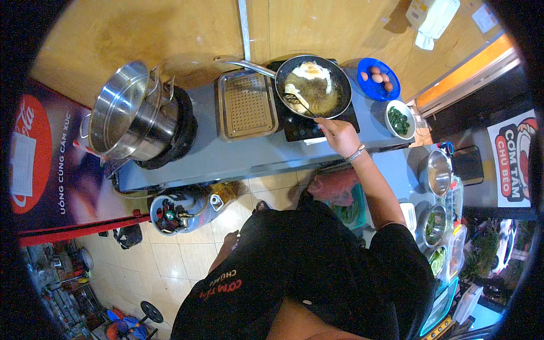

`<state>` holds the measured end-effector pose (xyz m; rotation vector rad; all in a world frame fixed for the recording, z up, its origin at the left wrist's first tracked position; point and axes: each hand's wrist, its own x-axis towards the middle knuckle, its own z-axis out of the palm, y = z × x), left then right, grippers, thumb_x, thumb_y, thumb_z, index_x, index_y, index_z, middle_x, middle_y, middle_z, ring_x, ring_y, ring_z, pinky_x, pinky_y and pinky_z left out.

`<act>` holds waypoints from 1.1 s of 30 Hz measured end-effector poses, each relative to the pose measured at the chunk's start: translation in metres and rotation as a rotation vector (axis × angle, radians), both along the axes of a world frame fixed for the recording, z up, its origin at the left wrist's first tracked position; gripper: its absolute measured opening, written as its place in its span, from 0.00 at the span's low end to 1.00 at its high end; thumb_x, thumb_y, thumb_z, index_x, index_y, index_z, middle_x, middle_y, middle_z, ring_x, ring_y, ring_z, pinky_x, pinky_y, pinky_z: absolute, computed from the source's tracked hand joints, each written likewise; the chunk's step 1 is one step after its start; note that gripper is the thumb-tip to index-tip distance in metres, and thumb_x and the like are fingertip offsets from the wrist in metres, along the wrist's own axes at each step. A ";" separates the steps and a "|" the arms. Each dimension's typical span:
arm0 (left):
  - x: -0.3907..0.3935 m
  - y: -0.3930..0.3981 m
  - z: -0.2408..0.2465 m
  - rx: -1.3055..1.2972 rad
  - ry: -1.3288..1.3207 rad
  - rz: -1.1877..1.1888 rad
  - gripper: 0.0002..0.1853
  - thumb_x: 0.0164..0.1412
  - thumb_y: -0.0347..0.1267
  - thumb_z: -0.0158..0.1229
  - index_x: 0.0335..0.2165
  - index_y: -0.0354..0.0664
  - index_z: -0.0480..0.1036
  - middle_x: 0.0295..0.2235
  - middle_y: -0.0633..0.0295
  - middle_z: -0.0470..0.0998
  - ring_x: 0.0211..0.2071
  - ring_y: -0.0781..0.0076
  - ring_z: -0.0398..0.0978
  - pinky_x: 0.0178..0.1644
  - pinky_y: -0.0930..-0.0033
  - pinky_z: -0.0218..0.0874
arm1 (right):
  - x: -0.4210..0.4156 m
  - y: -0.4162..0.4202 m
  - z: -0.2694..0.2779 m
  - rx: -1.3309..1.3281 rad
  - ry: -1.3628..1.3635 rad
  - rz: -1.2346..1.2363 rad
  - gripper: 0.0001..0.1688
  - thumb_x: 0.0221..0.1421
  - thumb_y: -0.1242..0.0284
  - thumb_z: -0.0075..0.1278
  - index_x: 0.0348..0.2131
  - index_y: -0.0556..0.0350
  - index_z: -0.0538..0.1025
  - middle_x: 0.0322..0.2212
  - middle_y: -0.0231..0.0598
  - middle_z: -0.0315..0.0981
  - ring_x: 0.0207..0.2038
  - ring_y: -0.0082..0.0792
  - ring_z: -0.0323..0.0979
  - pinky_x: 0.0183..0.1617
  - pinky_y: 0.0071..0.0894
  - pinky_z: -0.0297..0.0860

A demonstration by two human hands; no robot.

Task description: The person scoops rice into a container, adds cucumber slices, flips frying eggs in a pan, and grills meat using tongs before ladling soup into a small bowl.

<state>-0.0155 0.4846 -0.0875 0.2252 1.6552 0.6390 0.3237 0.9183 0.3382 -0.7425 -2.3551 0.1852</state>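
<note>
My right hand [338, 135] grips the handle of a black slotted spatula [302, 102], whose head rests in a frying pan [278, 91] by one of the eggs. In the pan's oil lie a fried egg [311, 71] at the far side and more egg white [297, 102] at the near left. The pan stands on a black induction cooktop [297, 129], its metal handle pointing left. My left hand [229, 242] hangs low beside my body, over the floor; its fingers are partly hidden and I see nothing clearly held in it.
Left of the pan is a perforated metal tray [246, 104], then a large steel steamer pot [144, 123]. To the right are a blue basket [367, 91] of eggs and a bowl of chopped greens [399, 120]. Steel bowls [440, 172] line the side counter. A gas cylinder [191, 212] stands below.
</note>
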 end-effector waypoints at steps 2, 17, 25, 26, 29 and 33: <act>-0.005 0.000 0.003 -0.006 -0.028 0.085 0.23 0.57 0.46 0.52 0.41 0.38 0.69 0.32 0.51 0.75 0.29 0.59 0.73 0.31 0.59 0.64 | -0.002 -0.003 -0.001 0.026 -0.123 -0.032 0.11 0.50 0.76 0.50 0.37 0.54 0.75 0.21 0.44 0.74 0.24 0.42 0.73 0.27 0.38 0.70; -0.018 0.015 -0.031 -0.110 -0.141 0.155 0.25 0.58 0.46 0.51 0.45 0.38 0.64 0.38 0.49 0.74 0.31 0.60 0.72 0.31 0.58 0.63 | -0.014 0.012 -0.053 -0.677 0.941 -0.446 0.18 0.63 0.67 0.39 0.44 0.65 0.70 0.27 0.47 0.76 0.28 0.31 0.76 0.31 0.23 0.72; -0.026 0.018 -0.010 -0.083 -0.146 0.188 0.24 0.58 0.45 0.52 0.45 0.37 0.64 0.37 0.50 0.74 0.29 0.62 0.72 0.28 0.60 0.62 | -0.055 0.008 -0.067 -0.408 0.661 -0.380 0.12 0.60 0.73 0.42 0.38 0.61 0.74 0.23 0.42 0.77 0.25 0.31 0.77 0.29 0.26 0.72; -0.027 0.017 -0.008 -0.085 -0.149 0.200 0.24 0.58 0.45 0.52 0.45 0.37 0.64 0.36 0.51 0.75 0.29 0.62 0.72 0.28 0.61 0.62 | -0.057 0.002 -0.062 -0.334 0.575 -0.378 0.11 0.59 0.74 0.42 0.38 0.60 0.74 0.23 0.44 0.76 0.25 0.33 0.77 0.30 0.28 0.72; -0.025 0.021 -0.003 -0.079 -0.163 0.231 0.24 0.58 0.44 0.52 0.45 0.37 0.64 0.36 0.51 0.75 0.28 0.63 0.72 0.27 0.62 0.62 | -0.057 -0.011 -0.047 -0.171 0.330 -0.382 0.10 0.58 0.74 0.44 0.39 0.58 0.74 0.23 0.45 0.77 0.27 0.34 0.77 0.30 0.29 0.72; -0.028 0.007 -0.035 -0.145 -0.140 0.209 0.21 0.57 0.43 0.53 0.43 0.39 0.66 0.35 0.53 0.75 0.28 0.63 0.73 0.26 0.62 0.62 | -0.065 -0.031 -0.040 -0.270 0.535 -0.337 0.12 0.58 0.76 0.44 0.41 0.56 0.74 0.26 0.45 0.77 0.29 0.33 0.78 0.33 0.28 0.72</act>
